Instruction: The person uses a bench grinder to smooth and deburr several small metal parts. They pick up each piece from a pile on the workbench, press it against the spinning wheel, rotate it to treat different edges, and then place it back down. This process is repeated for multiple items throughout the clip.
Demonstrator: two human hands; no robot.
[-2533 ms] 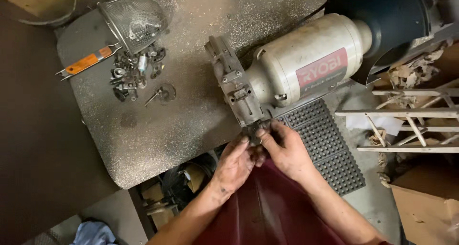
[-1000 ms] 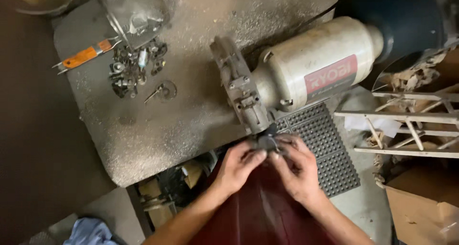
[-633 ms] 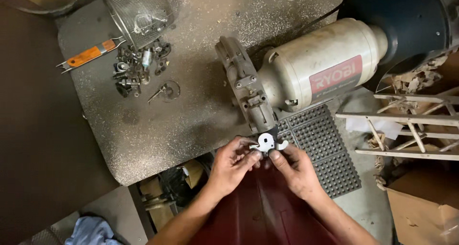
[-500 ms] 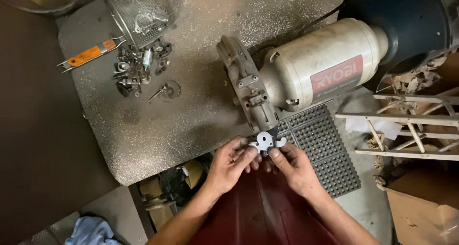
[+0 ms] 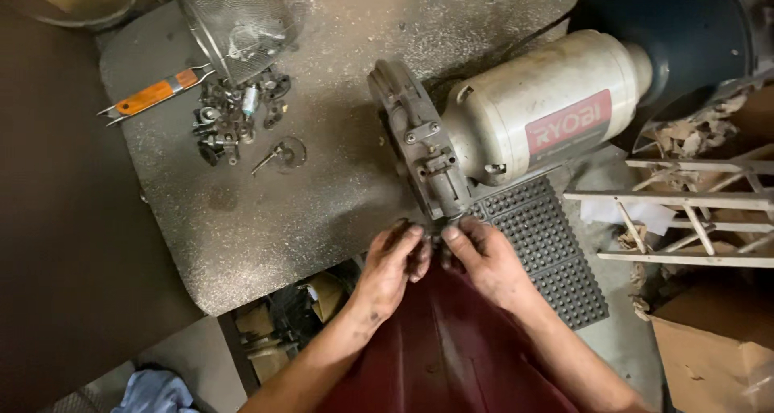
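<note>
A cream bench grinder motor (image 5: 532, 115) lies on a speckled grey tabletop (image 5: 306, 211), its grey metal end housing (image 5: 415, 135) pointing toward me. My left hand (image 5: 391, 268) and my right hand (image 5: 488, 260) meet fingertip to fingertip at the housing's lower end. Their fingers are curled together around a small metal part that is almost fully hidden between them. Both hands are dirty with grease. A dark red cloth (image 5: 451, 348) covers my lap below them.
A black studded rubber mat (image 5: 552, 248) lies under the grinder's right side. At the far left are a wire mesh strainer (image 5: 238, 26), an orange-handled tool (image 5: 153, 95) and a pile of small metal parts (image 5: 230, 119). A wooden frame (image 5: 685, 203) and cardboard box (image 5: 709, 356) stand at the right.
Half a second ago a pale round part showed between my fingertips, just below the housing. My hands have since closed over it and pressed up against the housing's lower end.
</note>
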